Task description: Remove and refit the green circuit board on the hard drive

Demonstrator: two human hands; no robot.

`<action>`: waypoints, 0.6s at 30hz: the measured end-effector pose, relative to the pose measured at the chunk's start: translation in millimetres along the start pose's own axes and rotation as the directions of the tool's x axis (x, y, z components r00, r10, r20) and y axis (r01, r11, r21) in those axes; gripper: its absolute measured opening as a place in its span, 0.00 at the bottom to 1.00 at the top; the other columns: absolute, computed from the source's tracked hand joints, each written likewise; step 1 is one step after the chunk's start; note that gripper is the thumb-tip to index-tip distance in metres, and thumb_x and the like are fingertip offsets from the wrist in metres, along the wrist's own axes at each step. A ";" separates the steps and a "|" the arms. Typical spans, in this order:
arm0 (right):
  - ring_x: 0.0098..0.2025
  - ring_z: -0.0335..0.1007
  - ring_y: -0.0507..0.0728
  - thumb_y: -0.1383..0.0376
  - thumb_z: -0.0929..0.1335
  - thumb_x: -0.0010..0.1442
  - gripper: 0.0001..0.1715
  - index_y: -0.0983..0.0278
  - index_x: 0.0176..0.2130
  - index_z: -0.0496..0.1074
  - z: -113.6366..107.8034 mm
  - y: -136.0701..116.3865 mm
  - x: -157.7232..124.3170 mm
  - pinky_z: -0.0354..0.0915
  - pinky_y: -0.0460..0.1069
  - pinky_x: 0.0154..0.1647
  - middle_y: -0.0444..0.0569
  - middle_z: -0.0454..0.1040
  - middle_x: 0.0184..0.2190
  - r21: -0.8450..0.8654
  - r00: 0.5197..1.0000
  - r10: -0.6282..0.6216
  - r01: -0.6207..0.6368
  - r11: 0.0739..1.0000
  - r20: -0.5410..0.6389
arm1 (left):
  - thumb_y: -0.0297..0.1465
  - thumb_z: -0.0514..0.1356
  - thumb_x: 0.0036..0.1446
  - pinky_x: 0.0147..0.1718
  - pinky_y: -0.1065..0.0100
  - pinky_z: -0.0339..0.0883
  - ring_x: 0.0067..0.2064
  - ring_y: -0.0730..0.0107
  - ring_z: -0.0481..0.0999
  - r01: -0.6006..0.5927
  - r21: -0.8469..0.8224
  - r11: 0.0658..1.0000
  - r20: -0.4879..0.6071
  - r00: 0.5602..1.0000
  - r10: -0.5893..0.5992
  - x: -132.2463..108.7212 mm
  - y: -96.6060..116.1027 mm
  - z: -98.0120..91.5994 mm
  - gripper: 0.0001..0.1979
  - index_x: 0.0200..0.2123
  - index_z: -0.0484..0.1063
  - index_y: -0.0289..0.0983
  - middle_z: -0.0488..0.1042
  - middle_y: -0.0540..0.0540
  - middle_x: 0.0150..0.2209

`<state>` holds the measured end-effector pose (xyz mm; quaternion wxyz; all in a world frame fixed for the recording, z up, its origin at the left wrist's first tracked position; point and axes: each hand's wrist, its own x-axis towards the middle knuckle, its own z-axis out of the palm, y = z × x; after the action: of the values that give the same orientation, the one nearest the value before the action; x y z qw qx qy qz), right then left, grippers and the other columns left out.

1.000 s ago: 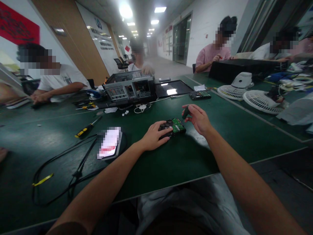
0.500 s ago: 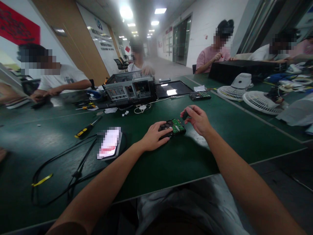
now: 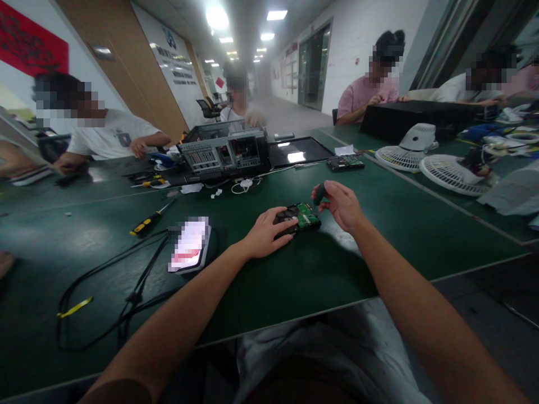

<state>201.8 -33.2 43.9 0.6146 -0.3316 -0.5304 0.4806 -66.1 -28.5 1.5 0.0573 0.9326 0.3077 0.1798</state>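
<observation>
A hard drive with its green circuit board facing up lies on the green table. My left hand holds it from the left, fingers over its dark part and thumb along the near edge. In my right hand is a small screwdriver, pinched by its dark handle. Its shaft points down at the right end of the circuit board, but the tip is too small to make out.
An opened computer case and a dark flat panel stand beyond, near a second hard drive. Left are a phone, black cable and yellow-black screwdriver. White fan parts lie right. Co-workers sit around the table.
My right hand has turned the screwdriver handle slightly, and my left hand stays on the hard drive. At the far left a co-worker's arm has shifted to the right.
</observation>
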 end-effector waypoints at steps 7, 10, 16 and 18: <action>0.40 0.72 0.56 0.50 0.72 0.62 0.14 0.55 0.42 0.80 -3.9 -0.9 1.3 0.65 0.48 0.25 0.48 0.76 0.38 -0.079 1.000 -0.024 0.025 0.997 0.012 | 0.44 0.58 0.68 0.66 0.40 0.55 0.69 0.45 0.56 0.002 0.002 1.000 -0.010 1.000 -0.002 -0.3 -0.8 0.8 0.26 0.68 0.62 0.55 0.49 0.44 0.72; 0.41 0.72 0.56 0.50 0.72 0.62 0.14 0.55 0.41 0.81 -4.2 -1.8 0.7 0.64 0.47 0.24 0.50 0.77 0.41 -0.077 1.000 -0.022 0.023 0.997 0.015 | 0.44 0.58 0.68 0.66 0.40 0.54 0.69 0.44 0.56 0.004 -0.003 1.000 -0.006 1.000 -0.004 -0.4 -0.7 0.3 0.26 0.68 0.62 0.55 0.49 0.45 0.72; 0.45 0.75 0.59 0.52 0.72 0.63 0.13 0.58 0.39 0.78 -1.5 -2.7 -1.6 0.69 0.49 0.28 0.51 0.78 0.42 0.002 0.999 -0.018 0.018 1.000 0.045 | 0.44 0.58 0.69 0.66 0.40 0.55 0.69 0.44 0.56 0.004 -0.010 1.000 -0.001 1.000 -0.004 -0.3 0.3 -1.3 0.27 0.69 0.61 0.56 0.49 0.45 0.72; 0.43 0.76 0.59 0.51 0.71 0.63 0.15 0.59 0.40 0.78 -1.2 -1.4 -1.1 0.70 0.49 0.29 0.51 0.79 0.40 0.031 0.999 -0.003 0.002 1.000 0.035 | 0.44 0.58 0.69 0.66 0.40 0.55 0.69 0.45 0.56 0.003 -0.003 1.000 -0.002 1.000 -0.003 -0.3 0.5 -1.5 0.27 0.69 0.62 0.55 0.49 0.45 0.72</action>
<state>203.3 -34.5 44.6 0.6108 -0.3131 -0.5341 0.4936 -66.7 -29.2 3.0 0.0585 0.9318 0.3089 0.1811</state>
